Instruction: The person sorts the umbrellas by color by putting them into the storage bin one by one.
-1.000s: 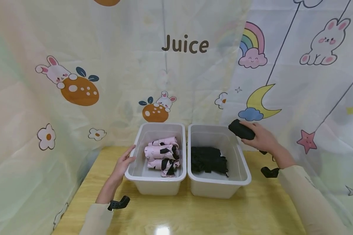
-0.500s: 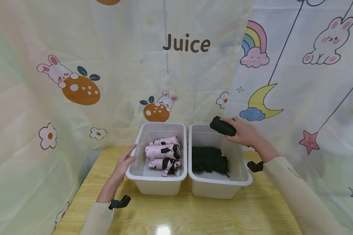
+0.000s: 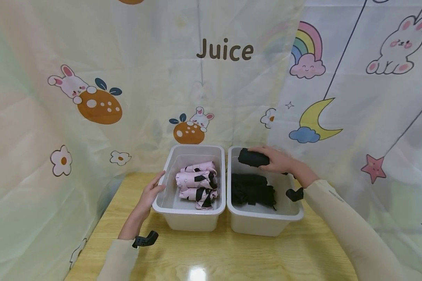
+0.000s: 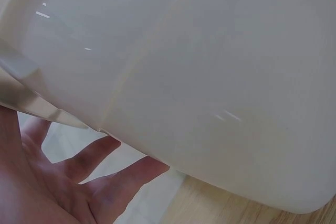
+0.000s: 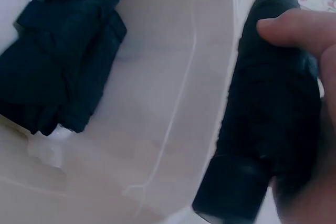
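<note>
My right hand (image 3: 278, 160) grips a black folded umbrella (image 3: 253, 157) over the far end of the right white bin (image 3: 265, 216). In the right wrist view this umbrella (image 5: 273, 87) lies along the palm, thumb across it, its handle end pointing down. Below, more black folded umbrellas (image 3: 251, 191) rest in that bin, overlapping. My left hand (image 3: 148, 197) touches the left rim of the left white bin (image 3: 190, 212). Its fingers (image 4: 131, 179) are fairly straight against the outer wall in the left wrist view. Several pink-and-black folded umbrellas (image 3: 196, 180) lie inside the left bin.
Both bins stand side by side, a narrow gap between them, on a wooden table (image 3: 218, 253). A printed curtain (image 3: 225, 89) hangs close behind and wraps round both sides.
My right hand has carried the black umbrella leftward, from beyond the right bin's right rim to over its far end. The left hand has stayed at the left bin's rim.
</note>
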Demonstrator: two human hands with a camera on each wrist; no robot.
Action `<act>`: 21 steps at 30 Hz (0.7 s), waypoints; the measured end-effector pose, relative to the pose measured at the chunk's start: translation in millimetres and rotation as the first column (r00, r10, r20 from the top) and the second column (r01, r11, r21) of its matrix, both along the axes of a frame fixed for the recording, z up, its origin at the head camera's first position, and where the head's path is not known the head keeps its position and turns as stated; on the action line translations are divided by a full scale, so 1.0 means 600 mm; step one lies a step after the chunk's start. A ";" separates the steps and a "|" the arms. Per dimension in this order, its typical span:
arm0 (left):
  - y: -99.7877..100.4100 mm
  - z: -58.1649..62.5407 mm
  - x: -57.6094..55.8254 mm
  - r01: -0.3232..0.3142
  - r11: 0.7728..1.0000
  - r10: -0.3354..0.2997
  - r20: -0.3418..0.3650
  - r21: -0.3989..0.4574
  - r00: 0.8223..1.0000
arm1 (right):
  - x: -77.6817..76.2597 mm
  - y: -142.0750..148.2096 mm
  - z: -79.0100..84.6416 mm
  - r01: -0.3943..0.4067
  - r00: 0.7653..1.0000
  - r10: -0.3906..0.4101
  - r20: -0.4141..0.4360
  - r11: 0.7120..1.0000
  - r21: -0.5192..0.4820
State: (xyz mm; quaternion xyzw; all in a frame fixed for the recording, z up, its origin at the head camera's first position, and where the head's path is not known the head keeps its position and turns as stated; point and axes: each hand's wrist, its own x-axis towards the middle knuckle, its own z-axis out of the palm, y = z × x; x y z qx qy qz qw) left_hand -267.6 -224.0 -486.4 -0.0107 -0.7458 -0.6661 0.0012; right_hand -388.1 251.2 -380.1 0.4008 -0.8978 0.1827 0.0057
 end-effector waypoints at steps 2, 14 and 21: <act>0.000 -0.001 -0.002 -0.003 1.000 0.003 0.006 -0.004 1.000 | -0.006 -0.003 -0.008 -0.036 0.999 0.036 0.021 0.999 0.002; -0.001 -0.003 0.003 -0.005 1.000 0.005 0.023 -0.003 1.000 | -0.028 -0.013 -0.060 -0.070 0.982 0.073 0.175 0.997 -0.020; 0.000 -0.001 0.001 -0.002 1.000 0.002 0.003 0.009 1.000 | -0.038 -0.020 -0.080 -0.008 0.962 -0.004 0.271 0.999 0.042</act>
